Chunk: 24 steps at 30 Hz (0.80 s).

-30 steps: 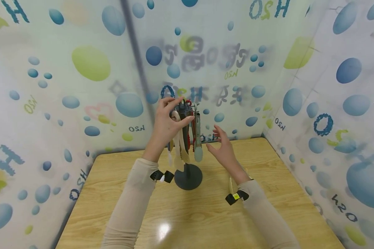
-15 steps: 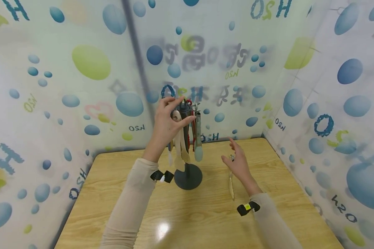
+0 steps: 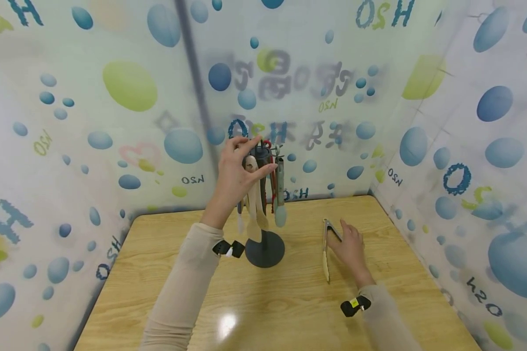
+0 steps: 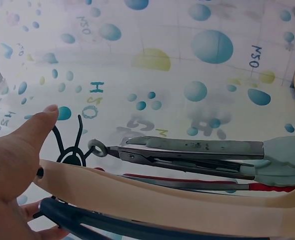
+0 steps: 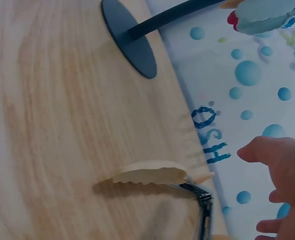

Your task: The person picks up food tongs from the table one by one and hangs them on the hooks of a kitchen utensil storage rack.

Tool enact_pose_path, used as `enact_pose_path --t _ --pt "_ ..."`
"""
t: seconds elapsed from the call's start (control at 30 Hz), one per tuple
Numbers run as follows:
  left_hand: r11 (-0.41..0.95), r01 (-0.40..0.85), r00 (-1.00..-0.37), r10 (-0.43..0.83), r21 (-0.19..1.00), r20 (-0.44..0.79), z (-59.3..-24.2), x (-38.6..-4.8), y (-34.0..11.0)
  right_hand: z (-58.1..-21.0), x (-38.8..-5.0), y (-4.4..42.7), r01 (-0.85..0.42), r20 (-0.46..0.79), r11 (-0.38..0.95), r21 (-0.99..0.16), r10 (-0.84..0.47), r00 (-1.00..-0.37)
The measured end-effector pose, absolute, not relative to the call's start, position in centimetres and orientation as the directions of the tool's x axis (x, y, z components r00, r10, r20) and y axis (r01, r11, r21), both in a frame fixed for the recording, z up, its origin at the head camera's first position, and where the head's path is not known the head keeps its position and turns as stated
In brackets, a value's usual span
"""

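Observation:
My left hand (image 3: 234, 168) is at the top of a dark utensil stand (image 3: 265, 251), thumb and forefinger spread apart. In the left wrist view its lower fingertips are beside a dark blue handle (image 4: 87, 220), and whether they touch it cannot be told. Beige utensils (image 3: 253, 204) hang there, along with tongs with pale green tips (image 3: 280, 195) and red-tipped tongs (image 4: 237, 186). My right hand (image 3: 350, 248) is over the table beside cream-tipped tongs (image 3: 326, 258), whose arms are spread. The hand hides part of the far arm. In the right wrist view, the thumb stands clear of these tongs.
A wooden table (image 3: 281, 307) bears the stand and the loose tongs. Behind it and along the sides hangs a patterned sheet (image 3: 136, 122) with blue and green spots. The hooks (image 4: 72, 145) of the stand stick out near the left thumb.
My right hand has moved right and down, away from the stand, and the cream-tipped tongs on the table have come into view. The left hand has stayed at the stand's top.

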<state>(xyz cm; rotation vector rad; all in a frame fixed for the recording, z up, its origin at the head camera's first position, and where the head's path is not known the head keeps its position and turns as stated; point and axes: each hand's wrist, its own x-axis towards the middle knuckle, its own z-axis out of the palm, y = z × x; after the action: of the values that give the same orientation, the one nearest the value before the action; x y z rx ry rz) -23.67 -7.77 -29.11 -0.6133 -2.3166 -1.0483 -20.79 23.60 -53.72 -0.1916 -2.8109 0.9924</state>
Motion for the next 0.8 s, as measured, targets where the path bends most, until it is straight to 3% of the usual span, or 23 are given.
enact_pose_path --t 0.33,0.8 --pt "0.624 0.576 -0.765 0.183 0.528 0.618 -29.1 -23.6 -7.8 -56.1 -20.3 23.3 0.166 -0.034 0.748 -0.643 0.189 -0.981" --pt "0.661 0.556 -0.768 0.175 0.505 0.616 -29.1 -23.5 -7.7 -57.1 -19.9 23.6 0.173 -0.033 0.801 -0.573 0.189 -0.981"
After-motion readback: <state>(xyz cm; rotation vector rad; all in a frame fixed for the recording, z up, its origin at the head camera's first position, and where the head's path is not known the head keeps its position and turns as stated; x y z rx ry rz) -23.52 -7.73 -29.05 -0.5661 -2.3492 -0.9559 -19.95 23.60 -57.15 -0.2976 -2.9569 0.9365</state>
